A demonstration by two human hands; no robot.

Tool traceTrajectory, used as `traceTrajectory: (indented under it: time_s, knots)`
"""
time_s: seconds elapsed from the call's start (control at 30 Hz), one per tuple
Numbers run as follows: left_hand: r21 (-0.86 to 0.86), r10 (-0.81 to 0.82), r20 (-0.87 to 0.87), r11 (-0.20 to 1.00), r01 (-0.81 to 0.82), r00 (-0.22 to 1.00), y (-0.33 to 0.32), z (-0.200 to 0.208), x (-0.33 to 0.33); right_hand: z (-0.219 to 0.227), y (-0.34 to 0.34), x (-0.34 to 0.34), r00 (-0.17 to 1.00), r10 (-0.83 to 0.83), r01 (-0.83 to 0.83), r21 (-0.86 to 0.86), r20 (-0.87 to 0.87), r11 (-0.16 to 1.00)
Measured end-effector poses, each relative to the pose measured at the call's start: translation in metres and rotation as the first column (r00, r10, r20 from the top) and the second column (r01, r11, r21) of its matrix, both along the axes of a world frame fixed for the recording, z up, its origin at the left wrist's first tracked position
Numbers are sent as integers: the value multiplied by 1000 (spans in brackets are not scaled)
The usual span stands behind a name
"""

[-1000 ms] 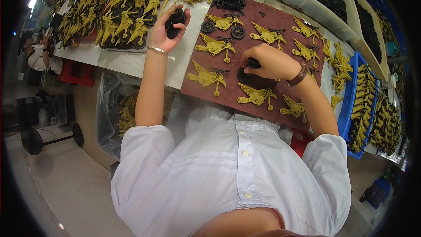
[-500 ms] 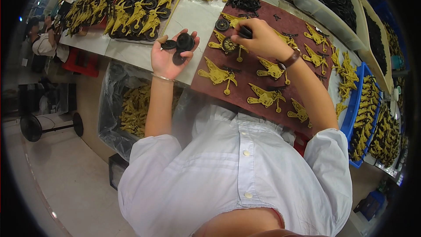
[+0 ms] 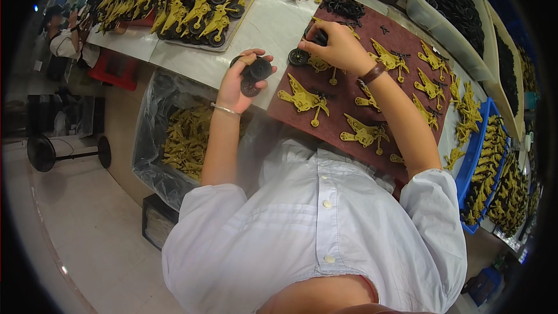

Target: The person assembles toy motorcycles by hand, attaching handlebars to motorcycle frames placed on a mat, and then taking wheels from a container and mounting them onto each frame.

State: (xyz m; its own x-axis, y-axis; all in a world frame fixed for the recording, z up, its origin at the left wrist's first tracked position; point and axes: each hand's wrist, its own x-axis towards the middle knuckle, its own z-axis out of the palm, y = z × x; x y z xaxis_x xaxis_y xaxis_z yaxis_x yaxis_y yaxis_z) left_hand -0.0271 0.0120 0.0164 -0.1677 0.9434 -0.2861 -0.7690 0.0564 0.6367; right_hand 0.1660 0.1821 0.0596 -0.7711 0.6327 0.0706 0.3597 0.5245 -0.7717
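My left hand (image 3: pixel 235 84) is curled around several black toy wheels (image 3: pixel 259 70), its thumb across the top of them. Over the upper left of the dark red mat (image 3: pixel 279 117), my right hand (image 3: pixel 340 49) pinches a black wheel (image 3: pixel 317 36) between thumb and fingers. Just below its fingertips is another black spoked wheel (image 3: pixel 298 57), beside a yellow toy frame part (image 3: pixel 319 65) half covered by the hand. I cannot tell whether that wheel is fixed to the part. Other yellow frame parts (image 3: pixel 304 99) with small black pieces lie spaced over the mat.
Small black parts (image 3: pixel 342 10) are heaped at the mat's far edge. Yellow parts with wheels crowd a tray (image 3: pixel 200 46) at far left. A bin of black rings (image 3: pixel 450 9) stands far right, a blue crate (image 3: pixel 476 151) right. A lined box (image 3: pixel 152 139) sits below the table.
The view has shifted, so the table appears farther right. My left fingers have closed over the wheels that lay on the open palm. My right hand stays over the mat's upper left, still pinching.
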Motion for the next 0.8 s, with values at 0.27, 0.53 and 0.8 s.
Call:
traceTrajectory:
  time_s: [0.27,0.53,0.8]
  knots:
    - [70,-154,27,986,152,988,9,11,14,16,-6,55,985,-86,-65,-777,-151,626]
    - [208,97,-35,974,-88,995,33,12,66,-2,-42,29,955,5,-69,-205,-296,976]
    - [232,198,-244,962,-141,949,27,27,96,2,-46,34,970,-79,-42,-477,-232,878]
